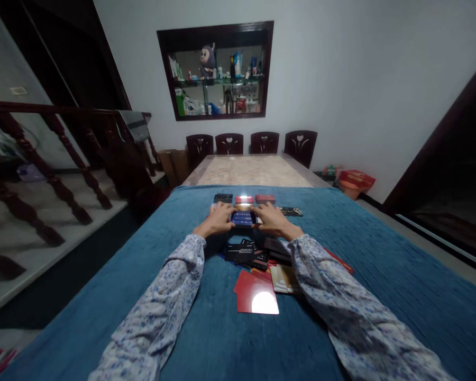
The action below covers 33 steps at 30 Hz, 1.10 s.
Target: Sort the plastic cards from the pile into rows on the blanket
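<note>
The left grip [220, 217] and right grip [273, 218] pinch a blue card stack [244, 217] from either side, above the blue cloth [143, 296]. Just beyond sit a black stack [223, 198] and two red stacks [265, 199]; black cards [240, 252], red cards [254, 292] and cream cards [280, 280] clutter the near side.

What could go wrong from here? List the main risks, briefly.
The left hand and right hand flank the blue card; uneven pressure might knock it askew.
The right sleeve looks very close to the cream cards, so it could drag them.
The black cards overlap loosely; a brush might scatter them.
</note>
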Available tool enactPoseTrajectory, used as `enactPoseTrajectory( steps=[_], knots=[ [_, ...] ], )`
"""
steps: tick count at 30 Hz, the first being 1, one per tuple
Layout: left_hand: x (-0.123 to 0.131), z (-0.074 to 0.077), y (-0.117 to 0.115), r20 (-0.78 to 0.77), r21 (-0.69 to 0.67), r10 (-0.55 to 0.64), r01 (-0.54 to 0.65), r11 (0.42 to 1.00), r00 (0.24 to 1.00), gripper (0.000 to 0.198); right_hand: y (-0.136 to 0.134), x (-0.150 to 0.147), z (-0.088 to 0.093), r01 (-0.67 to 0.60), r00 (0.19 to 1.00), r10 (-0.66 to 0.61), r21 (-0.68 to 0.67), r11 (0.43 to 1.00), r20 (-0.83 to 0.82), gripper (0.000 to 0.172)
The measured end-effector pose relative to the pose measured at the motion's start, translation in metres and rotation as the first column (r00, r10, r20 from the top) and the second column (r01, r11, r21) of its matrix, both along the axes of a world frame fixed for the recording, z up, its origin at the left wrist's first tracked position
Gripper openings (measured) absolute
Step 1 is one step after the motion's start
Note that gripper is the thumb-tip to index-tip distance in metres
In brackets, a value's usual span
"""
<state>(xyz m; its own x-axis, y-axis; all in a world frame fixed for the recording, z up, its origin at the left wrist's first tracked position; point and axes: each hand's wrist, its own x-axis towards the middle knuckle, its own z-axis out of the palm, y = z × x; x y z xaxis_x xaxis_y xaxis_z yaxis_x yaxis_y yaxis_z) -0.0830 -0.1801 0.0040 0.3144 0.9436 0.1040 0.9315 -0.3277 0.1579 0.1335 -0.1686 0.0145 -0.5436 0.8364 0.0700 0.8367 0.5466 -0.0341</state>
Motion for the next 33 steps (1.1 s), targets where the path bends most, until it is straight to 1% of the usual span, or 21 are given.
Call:
enactPoseTrajectory(
  steps=[2, 7, 13, 24, 27, 33],
  knots=[
    [0.001, -0.001, 0.004, -0.011, -0.024, 0.008, -0.009, 1.0, 1.0, 0.052, 0.002, 0.0, -0.001, 0.012, 1.0, -0.011, -0.017, 1.0, 0.023, 0.051],
    [0.001, -0.008, 0.012, -0.003, -0.062, 0.011, -0.011, 0.998, 1.0, 0.054, 0.006, -0.002, -0.003, 0.028, 0.998, -0.026, -0.035, 0.999, 0.049, 0.047],
    [0.0, -0.012, 0.019, 0.012, -0.061, -0.024, 0.025, 0.998, 1.0, 0.052, 0.008, -0.001, -0.005, 0.026, 0.998, -0.023, -0.037, 0.999, 0.066, 0.045],
    [-0.001, -0.019, 0.024, 0.014, -0.057, -0.037, 0.037, 0.998, 0.999, 0.05, 0.017, -0.004, -0.017, 0.019, 0.994, -0.016, -0.03, 0.999, 0.105, 0.046],
    [-0.001, -0.019, 0.023, 0.007, -0.048, -0.033, 0.034, 0.998, 0.999, 0.049, 0.017, -0.005, -0.019, 0.02, 0.993, -0.017, -0.022, 1.0, 0.116, 0.044],
    [0.0, -0.018, 0.023, -0.025, -0.089, -0.017, 0.014, 0.996, 1.0, 0.051, 0.017, -0.006, -0.019, 0.027, 0.996, -0.026, -0.017, 0.999, 0.09, 0.043]
  ],
)
